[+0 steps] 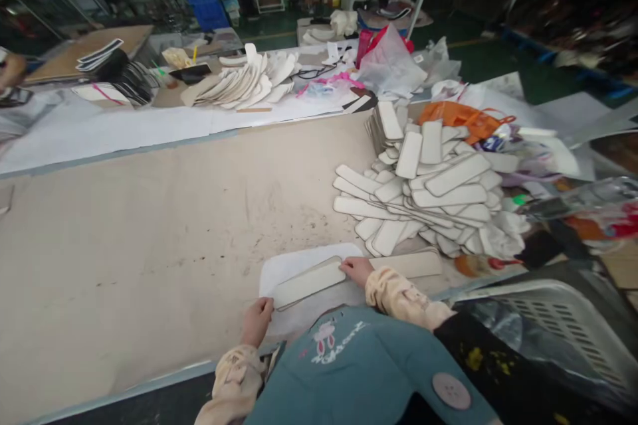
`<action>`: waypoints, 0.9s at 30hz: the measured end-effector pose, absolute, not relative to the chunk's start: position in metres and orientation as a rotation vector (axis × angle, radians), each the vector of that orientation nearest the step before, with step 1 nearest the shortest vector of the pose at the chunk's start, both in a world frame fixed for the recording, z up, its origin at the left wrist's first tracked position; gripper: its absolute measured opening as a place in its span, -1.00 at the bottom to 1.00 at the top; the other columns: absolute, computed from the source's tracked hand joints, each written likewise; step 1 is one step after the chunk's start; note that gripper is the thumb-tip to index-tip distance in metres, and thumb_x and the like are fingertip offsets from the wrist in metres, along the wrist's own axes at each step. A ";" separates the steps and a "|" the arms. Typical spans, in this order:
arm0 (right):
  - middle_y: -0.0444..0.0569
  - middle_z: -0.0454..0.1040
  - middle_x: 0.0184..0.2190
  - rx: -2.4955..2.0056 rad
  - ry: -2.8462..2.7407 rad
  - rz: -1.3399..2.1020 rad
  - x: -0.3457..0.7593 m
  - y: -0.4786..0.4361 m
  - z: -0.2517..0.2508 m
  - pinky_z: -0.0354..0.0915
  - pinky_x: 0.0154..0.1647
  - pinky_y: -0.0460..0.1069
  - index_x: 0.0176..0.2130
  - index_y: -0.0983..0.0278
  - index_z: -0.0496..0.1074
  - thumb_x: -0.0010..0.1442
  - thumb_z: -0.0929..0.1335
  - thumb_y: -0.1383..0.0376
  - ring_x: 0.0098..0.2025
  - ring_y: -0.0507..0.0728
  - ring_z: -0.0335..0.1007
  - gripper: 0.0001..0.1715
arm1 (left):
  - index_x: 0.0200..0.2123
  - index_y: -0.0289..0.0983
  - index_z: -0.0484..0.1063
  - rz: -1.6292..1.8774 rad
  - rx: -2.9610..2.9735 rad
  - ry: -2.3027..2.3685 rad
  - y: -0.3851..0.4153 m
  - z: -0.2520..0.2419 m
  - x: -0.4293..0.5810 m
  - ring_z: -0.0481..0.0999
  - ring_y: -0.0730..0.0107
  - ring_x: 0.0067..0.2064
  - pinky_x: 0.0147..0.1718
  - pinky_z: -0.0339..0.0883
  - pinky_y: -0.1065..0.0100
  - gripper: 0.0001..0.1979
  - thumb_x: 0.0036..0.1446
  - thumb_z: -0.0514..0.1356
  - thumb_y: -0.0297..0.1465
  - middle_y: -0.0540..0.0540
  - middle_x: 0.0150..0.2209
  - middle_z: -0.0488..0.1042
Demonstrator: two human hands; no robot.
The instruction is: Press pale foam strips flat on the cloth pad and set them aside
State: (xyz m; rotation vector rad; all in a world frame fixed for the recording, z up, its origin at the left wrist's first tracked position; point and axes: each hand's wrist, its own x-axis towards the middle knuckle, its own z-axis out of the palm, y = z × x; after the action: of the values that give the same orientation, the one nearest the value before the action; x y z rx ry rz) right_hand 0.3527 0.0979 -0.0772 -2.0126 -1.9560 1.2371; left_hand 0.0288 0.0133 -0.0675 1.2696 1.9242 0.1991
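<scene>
A long white padded strip with rounded ends [308, 281] lies on a white sheet [294, 264] near the table's front edge. My left hand [257, 320] pinches the strip's left end. My right hand [355, 270] presses its fingers closed on the strip's right end. A second strip [409, 263] lies just right of my right hand. A big heap of the same white strips [433, 192] sits farther right on the table.
The wide beige worktable [149, 232] stretches left. Fanned white pieces [249, 83], dark pieces [107, 56], plastic bags [389, 60] and an orange bag [461, 116] lie at the back. A grey slatted basket [543, 319] stands at my right. Another person's hand [10, 70] shows far left.
</scene>
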 end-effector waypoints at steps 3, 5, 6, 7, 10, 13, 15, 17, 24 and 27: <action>-0.10 0.51 -0.39 -2.063 -1.996 1.218 0.350 0.103 -0.085 0.10 -0.36 -0.10 -0.36 0.24 0.50 0.15 0.28 0.15 -0.32 0.05 0.35 -0.73 | -0.46 -0.24 0.40 0.144 1.286 1.933 0.011 -0.073 0.033 0.39 0.36 -0.48 -0.46 0.13 0.40 -0.66 0.09 -0.08 -0.20 0.01 -0.63 0.37; -0.09 0.51 -0.38 -2.090 -2.014 1.217 0.351 0.105 -0.089 0.10 -0.35 -0.10 -0.35 0.24 0.50 0.16 0.28 0.15 -0.31 0.05 0.35 -0.72 | -0.43 -0.24 0.41 0.111 1.315 1.952 0.009 -0.079 0.036 0.41 0.35 -0.44 -0.44 0.13 0.40 -0.66 0.10 -0.08 -0.21 -0.01 -0.59 0.40; -0.09 0.51 -0.38 -2.098 -2.021 1.211 0.351 0.106 -0.091 0.10 -0.35 -0.10 -0.35 0.24 0.49 0.16 0.27 0.15 -0.31 0.05 0.35 -0.72 | -0.42 -0.23 0.41 0.099 1.333 1.963 0.009 -0.081 0.037 0.42 0.35 -0.42 -0.43 0.13 0.40 -0.66 0.10 -0.08 -0.21 -0.02 -0.56 0.42; -0.09 0.51 -0.38 -2.101 -2.029 1.203 0.351 0.107 -0.092 0.10 -0.34 -0.10 -0.35 0.24 0.49 0.17 0.27 0.15 -0.31 0.05 0.35 -0.72 | -0.41 -0.23 0.42 0.089 1.345 1.976 0.009 -0.083 0.038 0.42 0.35 -0.40 -0.42 0.14 0.40 -0.66 0.11 -0.08 -0.21 -0.02 -0.54 0.44; -0.09 0.51 -0.39 -2.109 -2.058 1.170 0.349 0.108 -0.095 0.09 -0.34 -0.10 -0.36 0.25 0.49 0.17 0.27 0.14 -0.32 0.05 0.34 -0.71 | -0.40 -0.22 0.41 0.062 1.329 1.997 0.009 -0.084 0.040 0.43 0.35 -0.40 -0.41 0.14 0.41 -0.67 0.11 -0.08 -0.21 -0.03 -0.53 0.45; -0.07 0.51 -0.38 -2.141 -2.081 1.146 0.347 0.110 -0.097 0.08 -0.36 -0.09 -0.37 0.25 0.49 0.17 0.26 0.12 -0.31 0.06 0.34 -0.69 | -0.41 -0.23 0.40 0.038 1.287 1.986 0.013 -0.078 0.043 0.44 0.36 -0.43 -0.41 0.15 0.40 -0.67 0.12 -0.10 -0.22 -0.03 -0.57 0.44; -0.06 0.51 -0.37 -2.176 -2.089 1.135 0.346 0.112 -0.096 0.08 -0.36 -0.09 -0.36 0.25 0.49 0.17 0.26 0.10 -0.30 0.06 0.35 -0.67 | -0.43 -0.23 0.39 0.012 1.270 1.989 0.015 -0.072 0.046 0.45 0.35 -0.43 -0.41 0.15 0.39 -0.67 0.12 -0.10 -0.24 -0.03 -0.58 0.45; -0.05 0.51 -0.35 -2.201 -2.102 1.136 0.345 0.114 -0.095 0.08 -0.35 -0.09 -0.34 0.25 0.49 0.17 0.26 0.09 -0.28 0.07 0.35 -0.66 | -0.45 -0.23 0.39 -0.007 1.255 2.006 0.017 -0.069 0.048 0.45 0.34 -0.42 -0.41 0.14 0.39 -0.68 0.12 -0.09 -0.24 -0.03 -0.57 0.46; -0.04 0.52 -0.35 -2.157 -2.161 1.138 0.347 0.117 -0.093 0.09 -0.34 -0.07 -0.32 0.25 0.50 0.17 0.24 0.10 -0.28 0.08 0.36 -0.65 | -0.50 -0.26 0.39 0.036 1.151 1.960 0.018 -0.075 0.043 0.46 0.39 -0.46 -0.42 0.20 0.40 -0.65 0.12 -0.10 -0.28 -0.04 -0.58 0.49; -0.05 0.51 -0.37 -2.143 -2.168 1.134 0.348 0.116 -0.093 0.09 -0.34 -0.07 -0.34 0.24 0.50 0.16 0.25 0.10 -0.29 0.09 0.35 -0.66 | -0.50 -0.27 0.41 0.070 1.131 1.935 0.018 -0.078 0.040 0.45 0.40 -0.48 -0.44 0.22 0.41 -0.62 0.11 -0.08 -0.19 -0.05 -0.57 0.49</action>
State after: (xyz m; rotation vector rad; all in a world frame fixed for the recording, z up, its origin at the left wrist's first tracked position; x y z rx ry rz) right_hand 0.3478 0.1164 -0.0927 -2.1431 -2.1680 1.1335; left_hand 0.0398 0.0178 -0.0783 1.1313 1.9348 0.0699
